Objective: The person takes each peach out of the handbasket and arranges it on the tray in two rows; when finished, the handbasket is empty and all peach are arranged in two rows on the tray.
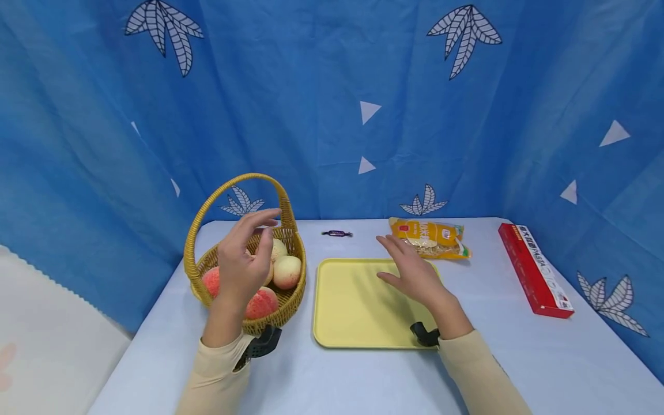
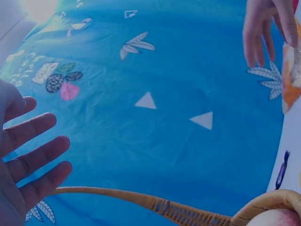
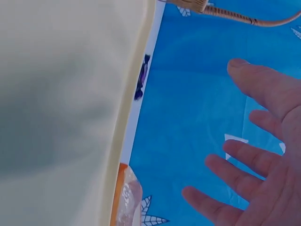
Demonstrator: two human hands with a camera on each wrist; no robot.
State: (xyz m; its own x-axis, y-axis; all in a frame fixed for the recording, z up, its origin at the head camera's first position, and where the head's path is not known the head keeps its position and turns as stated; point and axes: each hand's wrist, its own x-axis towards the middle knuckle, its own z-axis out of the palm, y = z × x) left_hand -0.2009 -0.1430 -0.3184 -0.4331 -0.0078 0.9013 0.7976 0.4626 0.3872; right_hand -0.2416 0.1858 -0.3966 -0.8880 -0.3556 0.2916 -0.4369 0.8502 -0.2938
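My left hand (image 1: 242,260) hovers over the wicker basket (image 1: 297,282), its fingers spread and loosely bent, holding nothing. In the basket lie several peaches (image 1: 261,303), some red and some pale, partly hidden by that hand. The left wrist view shows the same hand's spread fingers (image 2: 44,153) near the basket's arched handle (image 2: 103,190). Above the right part of the yellow tray (image 1: 347,311) is my right hand (image 1: 415,276), palm turned inward and fingers extended, with nothing in its grasp. Its thumb and fingers stand apart in the right wrist view, beyond the tray's rim (image 3: 123,113).
A purple wrapped candy (image 1: 337,233) lies behind the tray. An orange-yellow food packet (image 1: 430,237) is at the back right, just beyond the right hand. Farther right rests a long red pasta box (image 1: 536,271). A blue patterned curtain (image 1: 321,115) encloses the white table (image 1: 295,380).
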